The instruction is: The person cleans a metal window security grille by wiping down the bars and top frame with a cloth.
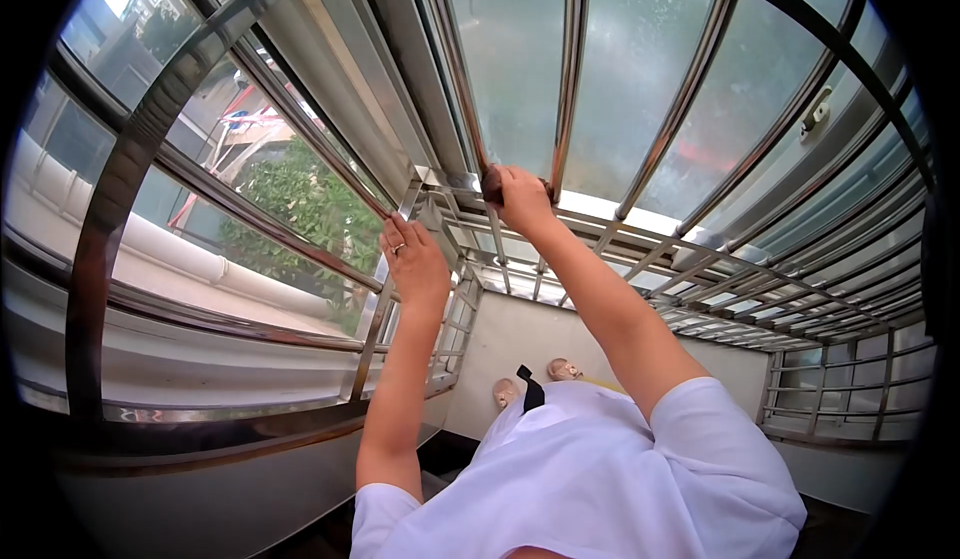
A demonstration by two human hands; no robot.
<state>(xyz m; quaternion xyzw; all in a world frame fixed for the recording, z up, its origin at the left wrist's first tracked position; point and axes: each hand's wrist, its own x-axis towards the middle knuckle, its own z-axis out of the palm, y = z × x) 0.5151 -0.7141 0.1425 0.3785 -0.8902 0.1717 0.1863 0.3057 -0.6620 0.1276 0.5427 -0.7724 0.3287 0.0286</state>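
My right hand is closed on a dark brown cloth, pressed against the horizontal metal rail where the upright bars meet it. Most of the cloth is hidden under my fingers, with bits of it showing on both sides. My left hand, a ring on one finger, lies with its fingers stretched against the metal corner post. Nothing shows in that hand, though its palm faces away. Shiny steel bars rise in front of the frosted window glass.
A stainless steel cage of bars surrounds me. On the left, past more bars, are a green bush and a white pipe. A window latch sits at the upper right. My shoes stand on a pale floor.
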